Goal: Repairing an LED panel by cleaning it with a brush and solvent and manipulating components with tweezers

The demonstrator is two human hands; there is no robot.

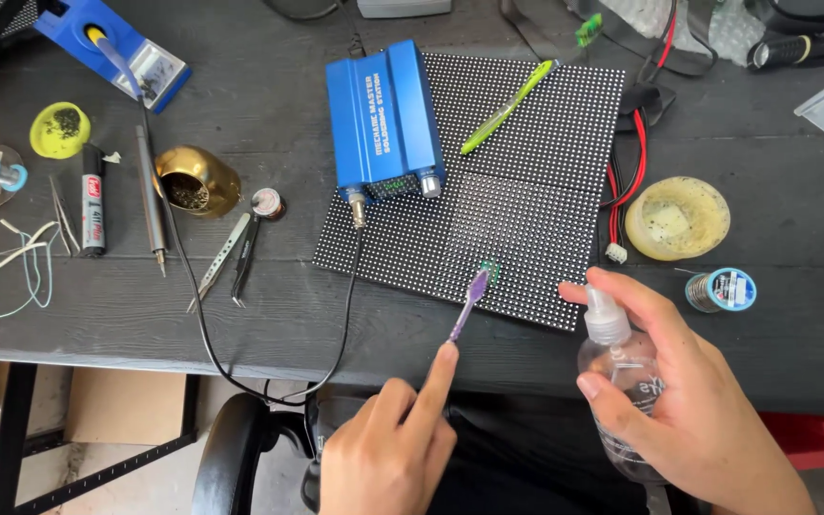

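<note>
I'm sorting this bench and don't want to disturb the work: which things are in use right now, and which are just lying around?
In use:
- purple toothbrush, in the left hand
- clear spray bottle, in the right hand
- dotted black panel

Lying about:
- green toothbrush
- blue soldering station
- tweezers
- brass tip cleaner
- solder spool

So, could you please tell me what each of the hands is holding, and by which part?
The left hand holds a purple toothbrush by its handle end. The right hand grips a clear spray bottle around its body.
</note>
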